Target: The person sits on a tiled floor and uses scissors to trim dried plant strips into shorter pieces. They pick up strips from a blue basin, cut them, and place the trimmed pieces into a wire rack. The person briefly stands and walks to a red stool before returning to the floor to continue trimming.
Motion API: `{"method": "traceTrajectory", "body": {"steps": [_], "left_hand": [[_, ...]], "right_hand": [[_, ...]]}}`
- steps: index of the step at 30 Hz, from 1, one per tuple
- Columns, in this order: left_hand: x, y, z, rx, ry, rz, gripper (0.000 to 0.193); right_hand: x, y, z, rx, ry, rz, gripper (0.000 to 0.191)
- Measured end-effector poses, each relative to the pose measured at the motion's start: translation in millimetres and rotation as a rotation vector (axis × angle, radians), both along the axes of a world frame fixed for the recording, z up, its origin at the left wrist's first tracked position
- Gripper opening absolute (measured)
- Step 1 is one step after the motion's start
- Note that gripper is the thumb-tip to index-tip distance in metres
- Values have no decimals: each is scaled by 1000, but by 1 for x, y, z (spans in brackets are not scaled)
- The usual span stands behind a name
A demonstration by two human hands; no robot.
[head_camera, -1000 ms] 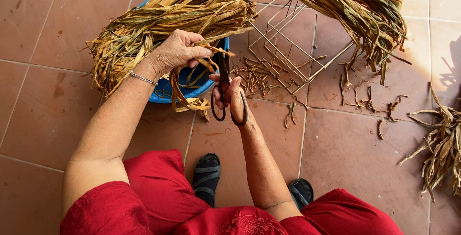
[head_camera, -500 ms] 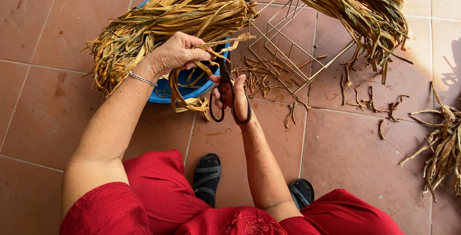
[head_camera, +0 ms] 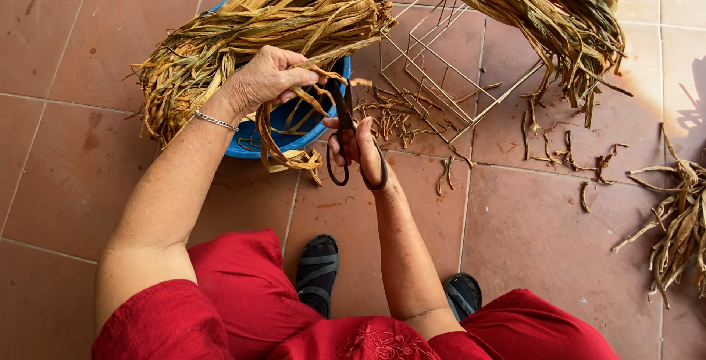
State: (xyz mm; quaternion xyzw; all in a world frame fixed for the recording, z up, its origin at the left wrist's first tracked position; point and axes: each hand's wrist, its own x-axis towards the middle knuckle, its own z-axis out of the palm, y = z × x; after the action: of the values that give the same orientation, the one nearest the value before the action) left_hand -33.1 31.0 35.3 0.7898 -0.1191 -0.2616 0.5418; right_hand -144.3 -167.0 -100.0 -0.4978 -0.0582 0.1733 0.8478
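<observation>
Gripping dry fibrous leaf strip (head_camera: 298,121) | left hand (head_camera: 265,80) | right hand (head_camera: 353,143): dark looped scissors (head_camera: 346,132)

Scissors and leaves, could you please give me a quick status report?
Right hand through scissors handles. Left hand pinching a dried leaf strip over the blue basin. Nothing blocking the blades.

The scissors (head_camera: 351,136) now stand slightly more upright in the right hand (head_camera: 358,145) than a second ago. The left hand (head_camera: 266,80) sits a little higher, its dried leaf strip (head_camera: 323,84) drawn toward the blades.

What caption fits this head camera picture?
Left hand holds dried leaves over a blue basin; right hand works scissors.
</observation>
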Motion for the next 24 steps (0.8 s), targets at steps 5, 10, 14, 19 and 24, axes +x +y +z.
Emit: {"method": "traceTrajectory", "body": {"steps": [5, 10, 14, 19, 24], "left_hand": [[1, -1, -6, 50, 36, -18, 18], [4, 1, -10, 69, 53, -9, 15], [6, 4, -8, 18, 47, 6, 15], [4, 11, 1, -27, -20, 94, 18], [5, 14, 11, -3, -92, 124, 20]], "right_hand": [[1, -2, -1, 62, 42, -55, 93], [1, 2, -7, 3, 47, -123, 88], [2, 4, -15, -29, 53, -223, 88], [9, -13, -21, 50, 119, -142, 89], [4, -33, -34, 24, 79, 12, 93]]}}
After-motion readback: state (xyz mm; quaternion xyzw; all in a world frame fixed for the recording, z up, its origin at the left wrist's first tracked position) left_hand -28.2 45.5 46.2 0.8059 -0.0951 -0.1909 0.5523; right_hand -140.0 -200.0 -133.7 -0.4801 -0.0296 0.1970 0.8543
